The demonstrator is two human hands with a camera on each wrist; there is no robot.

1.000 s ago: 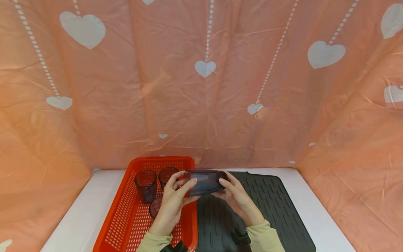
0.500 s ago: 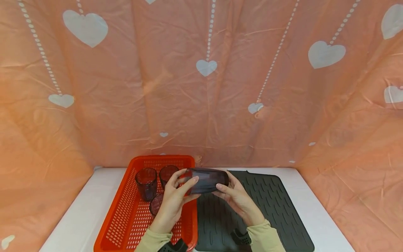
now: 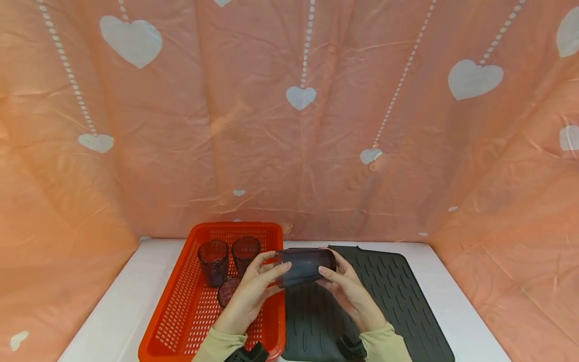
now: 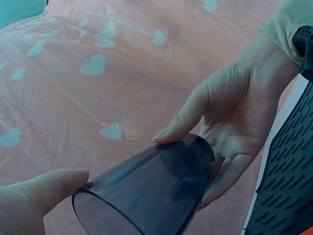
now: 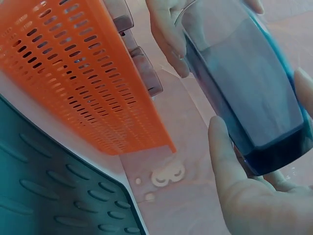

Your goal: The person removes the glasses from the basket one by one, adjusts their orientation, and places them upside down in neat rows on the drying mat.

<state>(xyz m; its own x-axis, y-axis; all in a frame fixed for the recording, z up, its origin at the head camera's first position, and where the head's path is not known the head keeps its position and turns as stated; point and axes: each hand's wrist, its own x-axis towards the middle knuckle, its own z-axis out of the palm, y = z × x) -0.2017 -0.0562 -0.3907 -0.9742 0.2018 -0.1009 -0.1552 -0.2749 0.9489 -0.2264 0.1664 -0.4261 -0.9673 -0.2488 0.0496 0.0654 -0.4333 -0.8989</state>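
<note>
Well, the dark glass (image 3: 304, 268) is held up on its side, open rim to the left and closed base to the right, raised clear of anything beneath. To handle it well, I'd say, keep the pressure light and even, let one side take the full weight before the other loosens, and keep clear of the rim; the smooth, tapering wall could slip if squeezed unevenly. The left grip (image 3: 254, 291) grasps the rim end, thumb on the near side and fingers round the far side, spread about as wide as the glass. The right grip (image 3: 350, 294) grasps the base end in much the same way, its thumb close to the bottom edge. Leftward, the orange basket (image 3: 174, 309) contains three other glasses (image 3: 213, 264), one partly hidden behind the left grip. Rightward, a black ribbed mat (image 3: 384, 286) lies flat on the white desk (image 3: 115, 301), with a peach curtain (image 3: 253, 136) behind
</note>
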